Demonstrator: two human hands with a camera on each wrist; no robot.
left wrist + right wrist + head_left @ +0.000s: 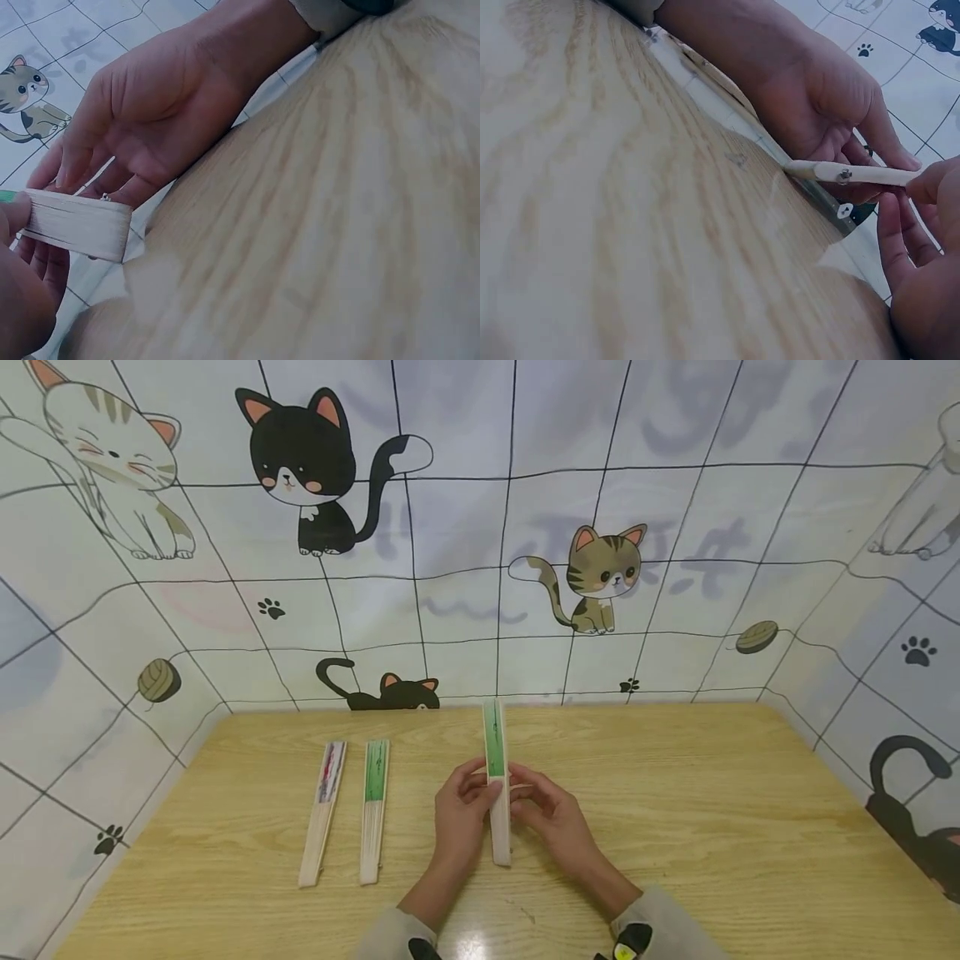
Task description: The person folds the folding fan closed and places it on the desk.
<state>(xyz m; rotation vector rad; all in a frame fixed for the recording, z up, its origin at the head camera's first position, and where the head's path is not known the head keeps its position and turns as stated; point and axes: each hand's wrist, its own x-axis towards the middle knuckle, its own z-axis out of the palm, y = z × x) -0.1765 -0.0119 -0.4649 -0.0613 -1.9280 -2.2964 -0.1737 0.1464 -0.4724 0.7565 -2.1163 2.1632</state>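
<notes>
My left hand (461, 810) grips a closed folding fan (500, 835) with pale ribs and a green section, its thumb lying across the front. Held roughly upright above the table, the fan has its rivet end lowest. My right hand (558, 822) is at the fan's right edge with curled fingers, some partly hidden by the fan. In the left wrist view the pale rib end of the fan (79, 225) lies between both hands. The right wrist view shows the fan's narrow side (855, 174) with its metal rivet.
Two more closed folding fans lie left of my hands on the wooden table (712, 827): one with a purple-red patterned section (318, 835), one with green (372, 839). A cat-patterned cloth (465, 527) rises behind the table and along both sides.
</notes>
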